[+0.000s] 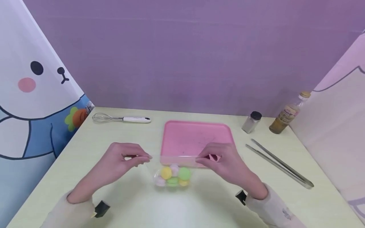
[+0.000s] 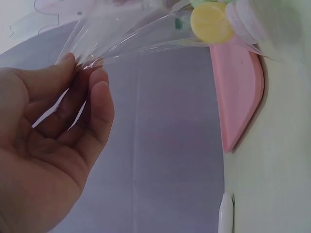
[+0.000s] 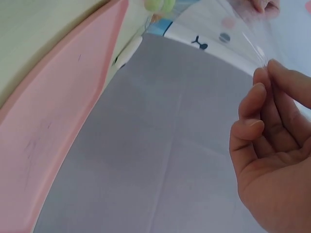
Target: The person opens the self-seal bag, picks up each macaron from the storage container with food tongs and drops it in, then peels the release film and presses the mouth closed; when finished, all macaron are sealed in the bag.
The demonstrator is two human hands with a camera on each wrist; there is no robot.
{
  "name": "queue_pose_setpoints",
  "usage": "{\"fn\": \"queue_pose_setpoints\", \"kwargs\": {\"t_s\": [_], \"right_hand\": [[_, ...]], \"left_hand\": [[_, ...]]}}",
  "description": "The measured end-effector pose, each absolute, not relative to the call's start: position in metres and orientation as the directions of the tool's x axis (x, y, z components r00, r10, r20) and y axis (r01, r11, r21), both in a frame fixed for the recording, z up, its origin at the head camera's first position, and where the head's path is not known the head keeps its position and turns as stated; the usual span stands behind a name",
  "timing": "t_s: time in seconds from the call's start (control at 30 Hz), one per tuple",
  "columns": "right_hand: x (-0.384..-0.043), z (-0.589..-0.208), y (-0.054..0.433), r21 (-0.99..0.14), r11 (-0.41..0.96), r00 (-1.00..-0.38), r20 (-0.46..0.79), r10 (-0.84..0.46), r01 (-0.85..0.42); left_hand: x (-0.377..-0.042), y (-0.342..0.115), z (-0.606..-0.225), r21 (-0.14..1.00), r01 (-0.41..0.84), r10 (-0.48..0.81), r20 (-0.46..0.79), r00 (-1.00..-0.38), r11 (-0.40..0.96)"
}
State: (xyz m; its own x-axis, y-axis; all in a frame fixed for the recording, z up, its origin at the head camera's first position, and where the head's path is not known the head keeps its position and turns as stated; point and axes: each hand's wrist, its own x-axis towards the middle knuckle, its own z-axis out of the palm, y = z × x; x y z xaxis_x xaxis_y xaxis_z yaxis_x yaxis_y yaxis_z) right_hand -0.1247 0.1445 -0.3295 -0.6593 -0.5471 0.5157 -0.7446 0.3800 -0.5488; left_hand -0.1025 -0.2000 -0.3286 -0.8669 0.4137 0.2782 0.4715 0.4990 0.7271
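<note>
A clear plastic bag hangs stretched between both hands, over the near edge of a pink tray. Round pastel pieces, yellow, green and pale pink, lie together at its bottom; their exact kind I cannot tell. My left hand pinches one upper corner between thumb and fingers, and the film gathers into creases there in the left wrist view. At the opposite corner my right hand pinches the film the same way, its other fingers curled loosely in the right wrist view.
Behind the left hand lies a whisk with a white handle. Metal tongs rest at the right, near a black-capped jar and a corked bottle of brown liquid. A purple backdrop closes off the table's far edge.
</note>
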Motion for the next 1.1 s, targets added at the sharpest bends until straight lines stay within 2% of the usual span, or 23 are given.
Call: {"fn": "queue_pose_setpoints", "kwargs": {"t_s": [0.17,0.37,0.53,0.67,0.77,0.93,1.1], "right_hand": [[-0.126,-0.33,0.126,-0.559,0.364,-0.654,0.509,-0.559,-0.745],[-0.127,-0.329,0.104,-0.597,0.301,-0.628,0.47,-0.62,-0.744],[-0.137,-0.33,0.081,-0.647,0.344,-0.676,0.375,-0.634,-0.681],[-0.155,-0.337,0.061,-0.698,0.362,-0.719,0.315,-0.619,-0.618],[-0.172,-0.342,0.048,-0.715,0.367,-0.739,0.308,-0.599,-0.595],[-0.204,-0.349,0.031,-0.706,0.416,-0.779,0.309,-0.546,-0.572],[-0.229,-0.358,0.019,-0.701,0.505,-0.832,0.237,-0.502,-0.504]], "left_hand": [[-0.099,-0.219,-0.323,0.711,0.466,0.422,0.256,-0.869,0.527],[-0.093,-0.247,-0.317,0.727,0.477,0.49,0.22,-0.844,0.494],[-0.102,-0.27,-0.316,0.769,0.418,0.504,0.145,-0.851,0.484],[-0.119,-0.285,-0.32,0.775,0.3,0.442,0.03,-0.897,0.556],[-0.134,-0.29,-0.325,0.743,0.238,0.363,-0.007,-0.932,0.625],[-0.163,-0.295,-0.337,0.683,0.216,0.272,0.026,-0.962,0.698],[-0.192,-0.295,-0.356,0.683,0.185,0.207,0.051,-0.977,0.706]]}}
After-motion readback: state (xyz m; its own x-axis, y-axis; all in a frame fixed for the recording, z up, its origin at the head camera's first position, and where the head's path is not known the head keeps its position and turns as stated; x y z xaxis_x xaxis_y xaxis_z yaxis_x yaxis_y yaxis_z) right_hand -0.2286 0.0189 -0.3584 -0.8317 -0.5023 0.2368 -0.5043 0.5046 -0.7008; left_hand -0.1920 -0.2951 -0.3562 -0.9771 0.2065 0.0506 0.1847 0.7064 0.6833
